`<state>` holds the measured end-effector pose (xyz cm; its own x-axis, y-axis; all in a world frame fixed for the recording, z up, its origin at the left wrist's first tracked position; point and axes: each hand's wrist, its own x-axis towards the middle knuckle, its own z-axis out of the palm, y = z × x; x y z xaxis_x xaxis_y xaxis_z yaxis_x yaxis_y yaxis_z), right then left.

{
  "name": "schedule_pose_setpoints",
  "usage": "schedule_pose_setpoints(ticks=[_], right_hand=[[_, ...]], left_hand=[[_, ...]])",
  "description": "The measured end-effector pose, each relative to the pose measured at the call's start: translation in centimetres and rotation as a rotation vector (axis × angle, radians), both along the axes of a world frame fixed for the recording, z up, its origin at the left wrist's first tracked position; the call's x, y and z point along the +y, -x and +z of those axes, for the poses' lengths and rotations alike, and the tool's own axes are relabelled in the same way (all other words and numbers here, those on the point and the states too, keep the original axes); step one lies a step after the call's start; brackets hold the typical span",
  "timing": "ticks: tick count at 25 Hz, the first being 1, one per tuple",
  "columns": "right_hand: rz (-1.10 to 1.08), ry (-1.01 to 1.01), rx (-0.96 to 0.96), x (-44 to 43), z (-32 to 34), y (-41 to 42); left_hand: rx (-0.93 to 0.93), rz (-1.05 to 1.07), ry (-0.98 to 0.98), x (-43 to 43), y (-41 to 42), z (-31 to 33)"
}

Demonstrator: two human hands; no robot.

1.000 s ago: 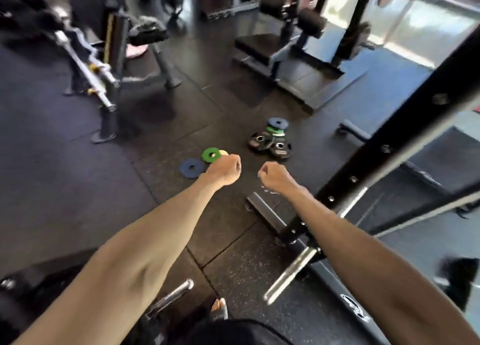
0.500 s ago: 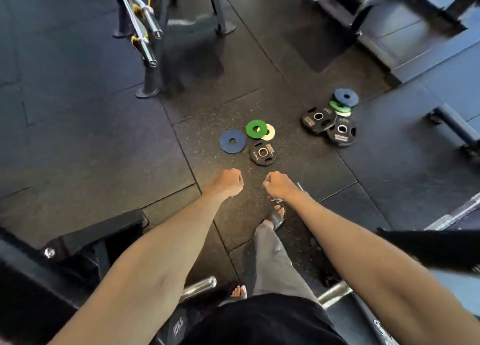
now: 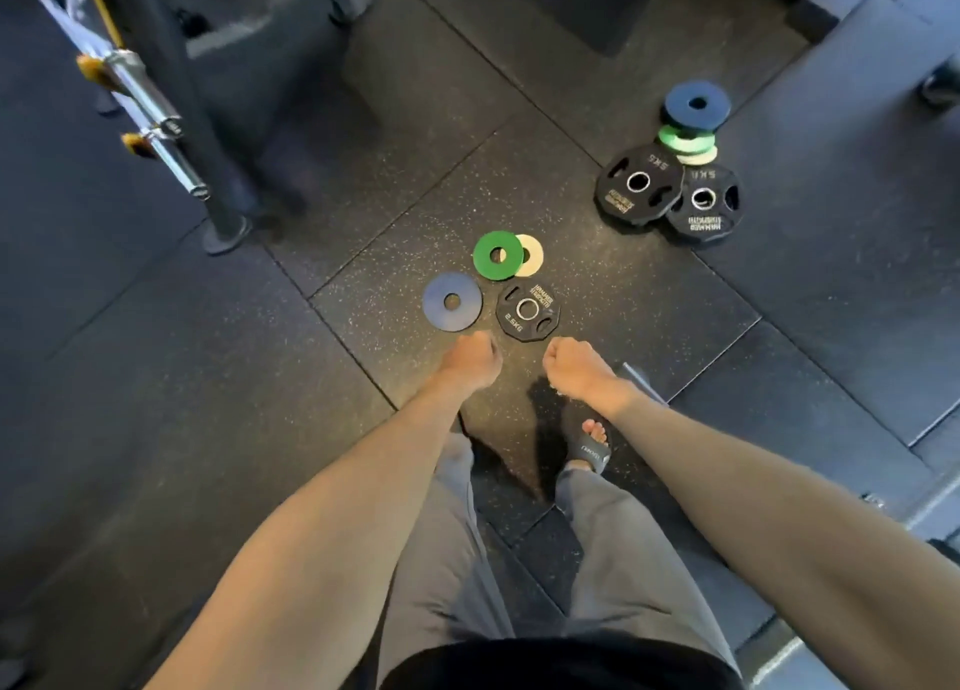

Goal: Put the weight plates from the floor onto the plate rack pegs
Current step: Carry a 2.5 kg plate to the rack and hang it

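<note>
**Both fists closed over the plates on the floor**

The left hand (image 3: 470,359) and the right hand (image 3: 574,367) are held out side by side over the floor, a small gap between them. Each is curled into a fist and holds nothing.

Just beyond the knuckles, four plates lie flat on the speckled rubber floor (image 3: 649,294). The small black plate (image 3: 528,310), marked 2.5 kg, is nearest the gap between the fists. The near blue plate (image 3: 452,301) lies just to its left, above the left hand. Behind these two, the near green plate (image 3: 497,254) overlaps the edge of a cream plate (image 3: 535,255).

Well apart, up and to the right, is a second cluster. Two larger black plates (image 3: 638,183) marked 5 kg overlap each other. Behind them green rings (image 3: 687,138) sit on a pale ring, and the far blue plate (image 3: 697,103) leans on top.

Below the right wrist, a foot in a black sandal (image 3: 589,448) stands on the floor, with grey trousers (image 3: 613,544) above it. At upper left, barbell ends (image 3: 156,118) slant across a dark upright stand (image 3: 208,159).
</note>
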<state>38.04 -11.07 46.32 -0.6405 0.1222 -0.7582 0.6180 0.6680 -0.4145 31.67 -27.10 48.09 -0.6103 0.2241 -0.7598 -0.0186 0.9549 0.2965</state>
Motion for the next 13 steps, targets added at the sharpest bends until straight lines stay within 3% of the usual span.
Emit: schedule_pose_setpoints(ticks=[7,13], right_hand=[[-0.294,-0.009,-0.129,-0.5,-15.8,6.2],[-0.463,-0.006,-0.181,-0.4,-31.4,9.6]], left_hand=[[-0.117,-0.321,0.128,0.4,12.2,-16.2],[-0.073,-0.380,0.139,3.2,19.9,-32.0]])
